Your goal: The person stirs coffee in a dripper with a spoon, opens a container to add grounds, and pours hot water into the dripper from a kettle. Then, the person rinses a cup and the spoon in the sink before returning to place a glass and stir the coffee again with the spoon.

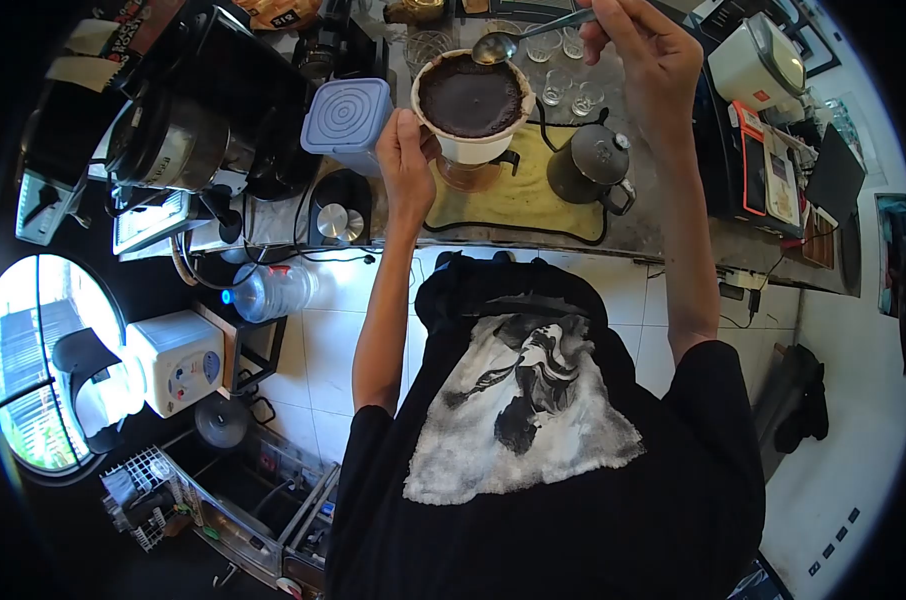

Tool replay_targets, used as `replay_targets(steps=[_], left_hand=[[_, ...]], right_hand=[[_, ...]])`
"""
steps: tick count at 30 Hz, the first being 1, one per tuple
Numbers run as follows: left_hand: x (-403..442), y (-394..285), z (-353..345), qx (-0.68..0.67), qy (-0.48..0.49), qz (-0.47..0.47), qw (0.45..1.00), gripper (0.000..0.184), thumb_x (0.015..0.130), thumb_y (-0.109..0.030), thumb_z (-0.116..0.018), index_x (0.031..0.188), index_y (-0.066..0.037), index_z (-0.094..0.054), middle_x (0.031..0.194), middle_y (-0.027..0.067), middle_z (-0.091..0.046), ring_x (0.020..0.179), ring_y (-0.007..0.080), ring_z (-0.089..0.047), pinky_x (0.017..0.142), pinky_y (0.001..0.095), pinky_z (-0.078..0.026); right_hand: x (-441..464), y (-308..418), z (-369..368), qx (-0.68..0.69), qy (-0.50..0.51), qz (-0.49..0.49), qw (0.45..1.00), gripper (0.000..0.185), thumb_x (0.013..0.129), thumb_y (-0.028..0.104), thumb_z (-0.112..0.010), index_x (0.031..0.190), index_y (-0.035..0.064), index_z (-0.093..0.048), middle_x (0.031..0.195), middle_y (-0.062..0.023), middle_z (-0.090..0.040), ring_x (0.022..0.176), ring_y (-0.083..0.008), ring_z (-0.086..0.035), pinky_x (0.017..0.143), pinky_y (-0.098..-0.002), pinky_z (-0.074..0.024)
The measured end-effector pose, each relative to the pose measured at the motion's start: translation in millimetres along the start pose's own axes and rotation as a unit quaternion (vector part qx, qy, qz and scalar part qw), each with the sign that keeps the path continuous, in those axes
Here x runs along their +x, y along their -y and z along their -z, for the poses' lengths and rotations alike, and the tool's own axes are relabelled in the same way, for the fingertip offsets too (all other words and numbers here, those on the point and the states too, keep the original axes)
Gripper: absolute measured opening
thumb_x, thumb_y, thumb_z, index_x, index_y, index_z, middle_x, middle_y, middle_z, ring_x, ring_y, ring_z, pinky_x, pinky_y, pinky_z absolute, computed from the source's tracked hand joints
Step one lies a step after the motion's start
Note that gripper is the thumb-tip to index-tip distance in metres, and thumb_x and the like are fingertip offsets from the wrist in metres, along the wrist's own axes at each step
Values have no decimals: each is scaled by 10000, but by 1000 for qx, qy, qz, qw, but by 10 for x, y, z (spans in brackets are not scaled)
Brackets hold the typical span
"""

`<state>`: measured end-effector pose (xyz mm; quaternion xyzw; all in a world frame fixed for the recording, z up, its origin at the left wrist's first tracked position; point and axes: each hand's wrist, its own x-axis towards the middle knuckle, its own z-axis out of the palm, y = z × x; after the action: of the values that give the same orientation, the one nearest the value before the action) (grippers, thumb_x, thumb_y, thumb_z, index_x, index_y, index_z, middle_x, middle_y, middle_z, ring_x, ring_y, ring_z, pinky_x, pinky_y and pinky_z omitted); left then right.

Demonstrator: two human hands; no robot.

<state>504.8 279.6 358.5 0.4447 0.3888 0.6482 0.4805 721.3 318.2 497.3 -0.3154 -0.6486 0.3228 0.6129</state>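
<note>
The left hand (409, 170) had its fingers gripping the side of the dripper (476, 150), just right of them, seemingly to steady the dark coffee (473, 95). The right hand (653, 60) pinched the spoon (495, 47), probably for fine control, its bowl left of those fingers.

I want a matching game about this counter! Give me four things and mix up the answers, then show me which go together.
Things:
1. Spoon
2. Cloth
3. Kettle
4. Square lidded box

Matches:
A. Dark grey
B. Pale blue-purple
C. Held in the right hand
D. Yellow with a dark edge

Right pairs: 1-C, 2-D, 3-A, 4-B
</note>
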Motion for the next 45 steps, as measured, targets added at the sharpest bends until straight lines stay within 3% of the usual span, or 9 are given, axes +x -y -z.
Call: replay_targets(steps=[4,7,10,13,23,25,37,39,45], left_hand=[[12,58,26,10,-9,4,1000,333,1036,-295,-376,789,-86,-449,680,-72,-395,596,3,-355,522,175,-326],[-16,53,26,19,-15,9,1000,332,1036,-293,-376,790,-84,-450,674,-70,-392,593,2,-355,523,175,-328],[-20,180,97,21,-19,9,1000,334,1036,-295,-377,788,-82,-447,670,-69,-390,589,3,-352,522,175,-321],[-45,255,187,33,2,21,999,348,1031,-329,-371,778,-100,-441,683,-57,-404,633,23,-419,595,195,-388],[-121,423,190,36,-21,48,998,344,1031,-338,-369,831,-81,-480,715,-43,-461,651,30,-454,614,204,-424],[-127,420,154,11,-37,45,998,341,1038,-306,-381,787,-82,-438,686,-68,-380,606,7,-336,533,175,-307],[-115,495,180,33,-22,23,999,342,1044,-272,-371,787,-55,-437,690,-60,-377,627,22,-331,525,206,-289],[-122,492,177,45,-24,15,999,347,1044,-262,-369,783,-43,-431,684,-51,-374,627,33,-328,526,221,-286],[-106,513,201,116,-23,-34,992,366,1044,-251,-360,769,-13,-405,660,-13,-341,632,71,-308,534,277,-272]], right_hand=[[33,-108,19,2,6,28,1000,222,951,141,-589,928,-67,-662,661,-61,-608,542,-102,-560,499,-243,-470],[4,-110,7,6,-12,-26,1000,237,964,153,-566,858,-43,-645,644,-37,-579,551,-81,-527,500,-231,-436],[-30,-280,94,-18,0,2,1000,203,931,136,-618,994,-42,-693,731,-65,-646,608,-102,-580,570,-220,-468],[-71,-320,91,-41,-6,-29,999,192,931,127,-618,991,-37,-695,732,-62,-647,606,-99,-579,567,-214,-466],[-282,-534,-5,-48,17,-107,993,190,932,144,-616,969,-23,-697,714,-43,-645,609,-70,-583,557,-197,-457],[-300,-554,-41,-51,16,-120,991,193,928,168,-622,952,-5,-704,697,-33,-648,609,-55,-586,559,-193,-453],[-466,-759,-253,-144,45,-119,981,224,914,187,-634,937,-29,-690,656,-32,-633,597,-50,-569,549,-199,-432],[-504,-785,-283,-148,46,-160,975,194,930,135,-608,983,-32,-691,708,-23,-628,597,-39,-528,559,-190,-420],[-587,-1012,-268,-93,6,-226,970,219,918,184,-619,916,-21,-695,669,-28,-635,601,-44,-539,548,-188,-398]])
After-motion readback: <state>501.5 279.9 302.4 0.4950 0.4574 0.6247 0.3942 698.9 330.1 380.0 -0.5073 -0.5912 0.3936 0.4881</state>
